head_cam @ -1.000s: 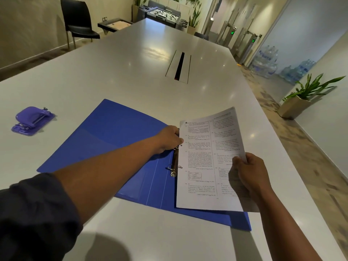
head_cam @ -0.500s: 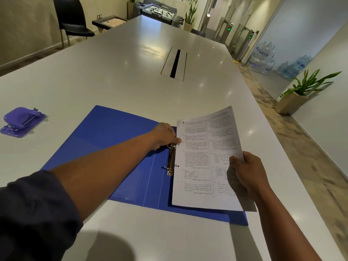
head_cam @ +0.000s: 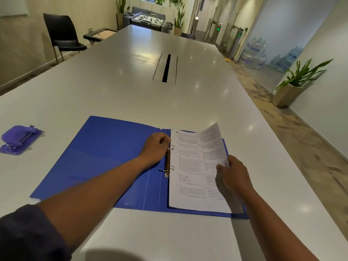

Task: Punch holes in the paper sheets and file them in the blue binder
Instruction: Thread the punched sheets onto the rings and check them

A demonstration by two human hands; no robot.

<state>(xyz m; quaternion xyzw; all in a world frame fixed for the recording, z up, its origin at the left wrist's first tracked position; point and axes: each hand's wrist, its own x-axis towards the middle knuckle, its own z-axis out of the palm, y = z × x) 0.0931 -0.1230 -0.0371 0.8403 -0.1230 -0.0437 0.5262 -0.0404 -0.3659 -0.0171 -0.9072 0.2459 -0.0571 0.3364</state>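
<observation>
Your paper sheets (head_cam: 195, 170) lie on the right-hand half of the open blue binder (head_cam: 105, 157), their punched edge right up against the ring mechanism (head_cam: 167, 162), just beyond the curled fingertips of your left hand (head_cam: 155, 147). That hand rests at the upper ring with fingers bent in toward the metal — whether they actually pinch the ring or only press beside it cannot be told from here. Your right hand (head_cam: 232, 176) holds the outer edge of the sheets, thumb on top and fingers curled underneath, so the far corner lifts and bows off the cover. To finish this step well, keep that lift small and let the right hand feed the stack toward your left fingertips, so both holes meet both prongs together; if only one catches, the paper will likely skew or tear at the hole. Steady the mechanism with the left fingers and check the lower ring, nearer your wrist, before you let go. The purple hole punch (head_cam: 18, 139) sits well off to the outside of your left forearm on the white table (head_cam: 131, 95), out of the way.
</observation>
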